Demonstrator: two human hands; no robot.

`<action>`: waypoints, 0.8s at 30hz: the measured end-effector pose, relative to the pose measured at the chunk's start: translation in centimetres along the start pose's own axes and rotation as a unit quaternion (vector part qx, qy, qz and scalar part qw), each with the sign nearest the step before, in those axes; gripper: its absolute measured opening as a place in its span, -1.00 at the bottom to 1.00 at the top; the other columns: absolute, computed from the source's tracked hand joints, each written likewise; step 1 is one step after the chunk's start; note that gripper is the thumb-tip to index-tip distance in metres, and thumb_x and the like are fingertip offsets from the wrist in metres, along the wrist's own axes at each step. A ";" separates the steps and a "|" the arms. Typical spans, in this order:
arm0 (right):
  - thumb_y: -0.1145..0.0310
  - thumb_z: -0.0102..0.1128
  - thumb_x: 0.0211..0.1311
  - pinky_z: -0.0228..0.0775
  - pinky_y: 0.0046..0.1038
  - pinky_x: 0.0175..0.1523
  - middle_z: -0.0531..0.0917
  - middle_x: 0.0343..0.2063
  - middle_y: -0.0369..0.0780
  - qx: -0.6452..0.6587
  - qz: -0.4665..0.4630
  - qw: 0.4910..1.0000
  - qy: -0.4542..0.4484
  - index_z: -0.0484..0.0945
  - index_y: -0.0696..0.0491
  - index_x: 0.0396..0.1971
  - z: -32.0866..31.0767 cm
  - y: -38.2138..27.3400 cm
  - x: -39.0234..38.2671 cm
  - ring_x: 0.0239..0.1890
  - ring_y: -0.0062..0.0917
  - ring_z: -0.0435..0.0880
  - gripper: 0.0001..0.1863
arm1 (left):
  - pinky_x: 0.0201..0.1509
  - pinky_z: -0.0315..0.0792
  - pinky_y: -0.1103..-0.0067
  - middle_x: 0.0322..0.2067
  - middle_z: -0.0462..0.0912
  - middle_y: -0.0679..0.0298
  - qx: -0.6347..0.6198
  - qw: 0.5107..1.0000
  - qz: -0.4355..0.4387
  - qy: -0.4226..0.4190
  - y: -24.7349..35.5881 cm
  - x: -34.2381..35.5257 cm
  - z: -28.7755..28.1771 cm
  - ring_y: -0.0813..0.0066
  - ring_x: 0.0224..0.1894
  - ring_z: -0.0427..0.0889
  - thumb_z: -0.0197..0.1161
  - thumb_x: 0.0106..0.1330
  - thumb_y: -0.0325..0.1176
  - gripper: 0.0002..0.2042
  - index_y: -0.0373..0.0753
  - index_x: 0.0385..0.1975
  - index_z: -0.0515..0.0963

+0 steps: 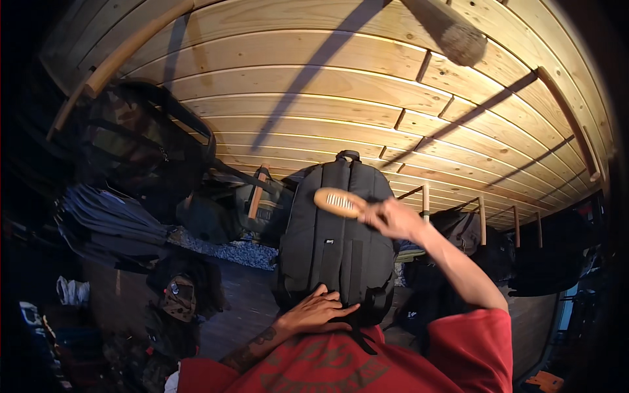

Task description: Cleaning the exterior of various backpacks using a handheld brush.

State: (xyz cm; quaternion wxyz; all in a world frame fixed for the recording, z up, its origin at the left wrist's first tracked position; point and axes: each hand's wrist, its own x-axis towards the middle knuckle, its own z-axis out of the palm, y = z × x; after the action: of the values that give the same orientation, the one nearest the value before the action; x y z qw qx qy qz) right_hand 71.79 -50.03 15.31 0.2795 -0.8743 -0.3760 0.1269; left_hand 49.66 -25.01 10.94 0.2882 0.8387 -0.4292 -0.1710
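A black backpack (303,242) stands upright in front of me, its shoulder straps and back panel facing me and a carry loop at its top. My right hand (388,218) is closed around the handle of a wooden brush (337,202). The brush head is over the upper middle of the backpack, with pale bristles showing; whether it touches the fabric I cannot tell. My left hand (319,313) lies on the backpack's lower part, fingers stretched out and apart over the lower straps.
A wood-plank wall (314,85) rises behind, with wooden pegs (257,191) sticking out. A camouflage bag (131,131) hangs at the left above folded dark clothing (108,213). More bags (458,230) hang at the right. A patterned bag (180,295) is low on the left.
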 end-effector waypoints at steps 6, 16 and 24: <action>-0.02 0.19 0.45 0.59 -0.22 -0.46 0.72 -0.57 -0.13 -0.117 0.019 0.993 0.028 0.83 -0.24 -0.30 -1.0 0.1 -2.8 -0.62 -0.17 0.70 -0.70 | 0.17 0.22 0.44 -0.37 0.65 0.22 -0.039 0.998 -0.010 -0.054 0.2 0.8 -1.9 0.41 -0.09 0.53 0.00 0.51 0.26 -0.36 -0.05 0.39 0.50; 0.01 0.31 0.38 0.62 -0.23 -0.26 0.76 -0.40 -0.08 0.071 0.009 0.996 -0.048 0.83 -0.24 -0.17 -2.0 1.7 -4.6 -0.39 -0.19 0.77 -0.76 | -0.01 0.35 0.51 -0.52 0.60 0.13 -0.010 1.000 0.008 -0.026 -1.6 0.6 -1.5 0.34 -0.35 0.57 0.02 0.54 0.20 -0.44 -0.05 0.26 0.63; -0.05 0.30 0.37 0.63 -0.30 -0.30 0.79 -0.41 -0.21 -0.096 0.082 0.981 -0.147 0.85 -0.32 -0.23 -4.9 -2.3 -5.0 -0.45 -0.23 0.76 -0.77 | 0.06 0.35 0.52 -0.52 0.63 0.11 0.000 0.999 -0.016 -0.029 -0.7 0.6 -2.1 0.29 -0.38 0.58 0.01 0.55 0.20 -0.44 -0.08 0.24 0.64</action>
State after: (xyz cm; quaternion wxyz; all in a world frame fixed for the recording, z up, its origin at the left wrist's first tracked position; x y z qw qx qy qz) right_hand 69.11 -54.32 20.72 0.1246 -0.8968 -0.3505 0.2397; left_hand 51.63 -24.48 12.07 0.2730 0.8401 -0.4240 -0.1995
